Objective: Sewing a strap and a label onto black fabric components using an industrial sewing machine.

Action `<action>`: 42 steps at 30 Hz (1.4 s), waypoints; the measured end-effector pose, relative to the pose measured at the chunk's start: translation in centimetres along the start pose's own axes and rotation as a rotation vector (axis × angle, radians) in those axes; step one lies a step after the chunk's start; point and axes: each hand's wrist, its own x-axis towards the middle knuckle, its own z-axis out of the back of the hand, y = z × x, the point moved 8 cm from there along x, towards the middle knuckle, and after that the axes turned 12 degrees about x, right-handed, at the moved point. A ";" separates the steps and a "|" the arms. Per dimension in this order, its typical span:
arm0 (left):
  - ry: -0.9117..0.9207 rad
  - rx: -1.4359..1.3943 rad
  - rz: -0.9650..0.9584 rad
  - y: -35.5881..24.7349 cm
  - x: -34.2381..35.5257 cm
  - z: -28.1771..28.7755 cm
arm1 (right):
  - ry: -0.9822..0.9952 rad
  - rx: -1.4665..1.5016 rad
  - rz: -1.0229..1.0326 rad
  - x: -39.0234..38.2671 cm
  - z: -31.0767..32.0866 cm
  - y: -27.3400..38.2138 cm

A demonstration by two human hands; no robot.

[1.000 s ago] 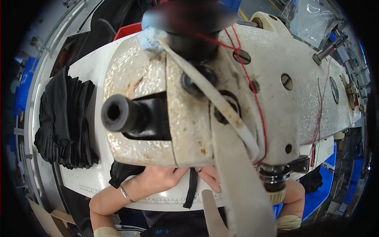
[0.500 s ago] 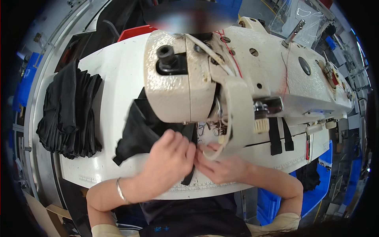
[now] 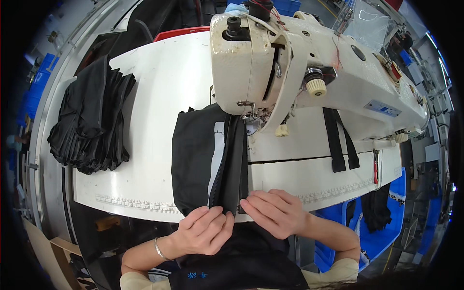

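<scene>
A black fabric piece (image 3: 193,154) with a zipper (image 3: 220,174) and a grey strip along it lies on the white sewing table (image 3: 145,63), its far end at the presser foot (image 3: 250,120) of a white sewing machine (image 3: 234,72). My left hand (image 3: 205,229) grips the piece's near end by the zipper, fingers curled. Right of it, my right hand (image 3: 273,212) pinches the black strip at the same end.
A thick stack of black fabric (image 3: 87,121) lies on the left of the table. Two black straps (image 3: 338,145) lie to the right. A blue bin (image 3: 386,232) with black pieces sits below the right edge, and a red tray (image 3: 174,35) is behind.
The view has pulled back from the machine. The black piece now lies lengthwise toward the needle, and both hands have moved from beside the presser foot down to the table's near edge.
</scene>
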 end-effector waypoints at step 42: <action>0.167 -0.247 -0.178 -1.2 1.0 -4.3 | 0.205 0.077 -0.104 -2.8 -1.9 -0.3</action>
